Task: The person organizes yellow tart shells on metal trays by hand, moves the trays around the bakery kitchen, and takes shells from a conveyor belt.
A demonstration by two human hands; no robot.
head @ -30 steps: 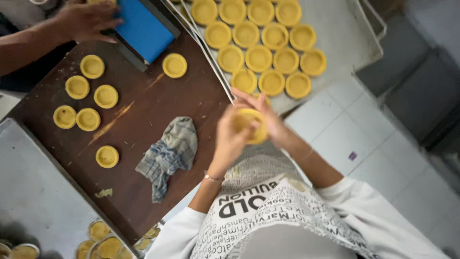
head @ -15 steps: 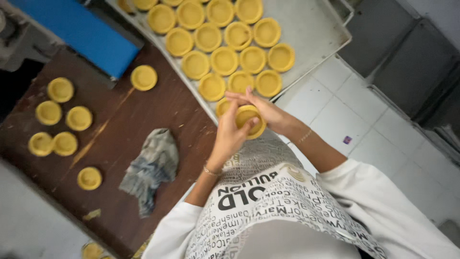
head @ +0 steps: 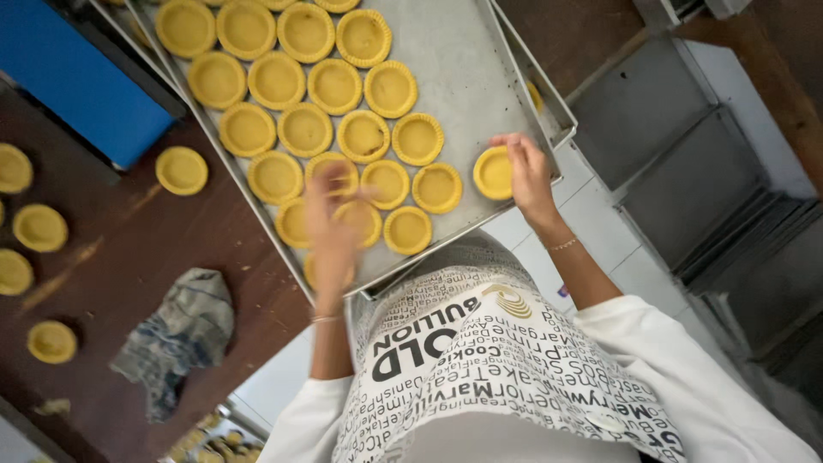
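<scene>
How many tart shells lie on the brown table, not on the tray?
5 shells: one by the blue board, three at the left edge, one left of the cloth. Others may be cut off.

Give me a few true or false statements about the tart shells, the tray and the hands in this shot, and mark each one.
1. The right hand touches a tart shell on the metal tray. True.
2. The left hand holds the grey cloth. False: the cloth lies alone on the dark wooden table, and the blurred left hand is over the tray.
3. The tray is full. False: bare metal shows along its right part.
4. Loose tart shells lie on the wooden table. True.
</scene>
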